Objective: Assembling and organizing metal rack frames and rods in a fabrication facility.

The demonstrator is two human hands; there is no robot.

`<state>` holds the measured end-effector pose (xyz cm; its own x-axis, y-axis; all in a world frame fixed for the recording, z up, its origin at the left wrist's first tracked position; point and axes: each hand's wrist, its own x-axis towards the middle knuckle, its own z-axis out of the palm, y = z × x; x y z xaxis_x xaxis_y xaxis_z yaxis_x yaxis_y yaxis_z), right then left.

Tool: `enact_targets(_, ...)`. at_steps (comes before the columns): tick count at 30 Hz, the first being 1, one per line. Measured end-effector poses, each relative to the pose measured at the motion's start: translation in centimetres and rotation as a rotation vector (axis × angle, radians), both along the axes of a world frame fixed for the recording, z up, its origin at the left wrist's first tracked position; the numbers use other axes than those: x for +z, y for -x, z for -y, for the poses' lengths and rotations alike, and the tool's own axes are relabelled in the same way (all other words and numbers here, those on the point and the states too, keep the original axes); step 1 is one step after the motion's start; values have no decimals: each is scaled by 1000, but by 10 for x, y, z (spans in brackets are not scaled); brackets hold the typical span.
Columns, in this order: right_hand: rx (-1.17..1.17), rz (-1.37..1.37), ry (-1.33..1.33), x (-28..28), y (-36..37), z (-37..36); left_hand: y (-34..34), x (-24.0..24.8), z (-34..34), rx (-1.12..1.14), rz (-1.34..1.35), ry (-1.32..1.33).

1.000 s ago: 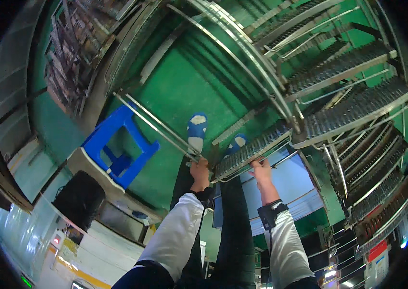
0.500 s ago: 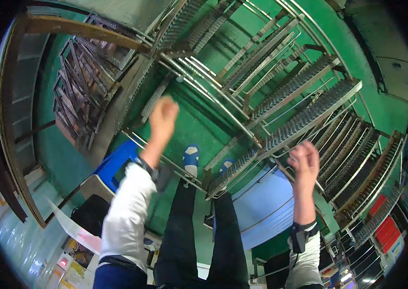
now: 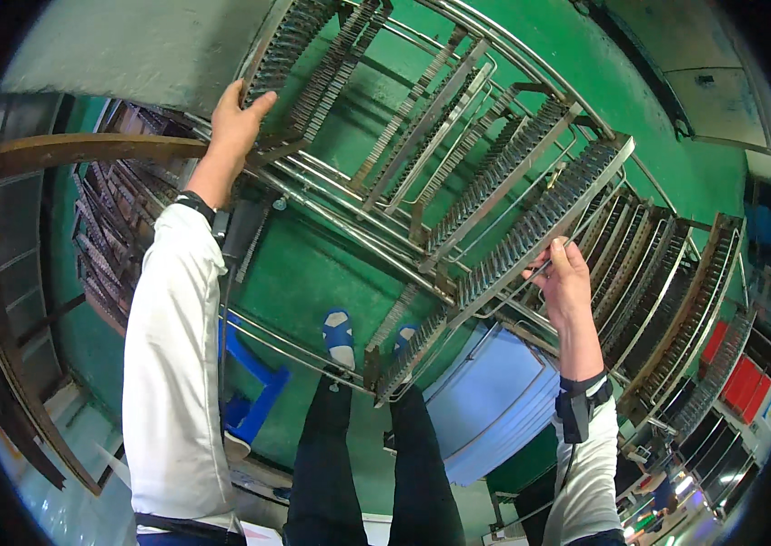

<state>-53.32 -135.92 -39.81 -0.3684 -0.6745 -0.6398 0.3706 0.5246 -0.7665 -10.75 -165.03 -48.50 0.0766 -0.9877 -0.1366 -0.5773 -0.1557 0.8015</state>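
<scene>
A tall metal rack [image 3: 385,227] with slotted rails and steel tubes stands in front of me. My left hand [image 3: 235,132] grips its far left slotted rail [image 3: 287,56], fingers on the outer side and thumb over the toothed side. At the right, my right hand [image 3: 564,282] has thumb and fingers closed around a thin bar beside the right slotted rail [image 3: 544,209]. Some of its fingertips are hidden behind the bar. Both arms are stretched apart, the left one reaching farther forward.
More slotted racks [image 3: 667,282] stand to the right. Loose slotted metal frames [image 3: 108,237] are piled at the left, behind a brown frame [image 3: 99,148]. A blue stool-like object [image 3: 262,400] and pale blue sheets [image 3: 494,400] flank my legs. The floor [image 3: 299,282] is green.
Both hands were in the air, away from the rack. The left has moved forward and left onto a rail; the right has closed on a bar. The rack appears shifted left in view.
</scene>
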Motion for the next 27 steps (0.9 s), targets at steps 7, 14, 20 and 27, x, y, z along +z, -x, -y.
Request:
enact_targets(7,-86,41,36,-13,32,-3,36,44,6,201,-171,-117)
enact_targets(14,-31,94,234,84,-4,-24,4,96,1,192,-415,-112)
enact_targets(20,-68,135,240,88,-8,-48,17,131,-11,231,-327,-123)
enact_targets(27,-216,263,244,82,-25,-100,26,229,-52,37,-186,-4)
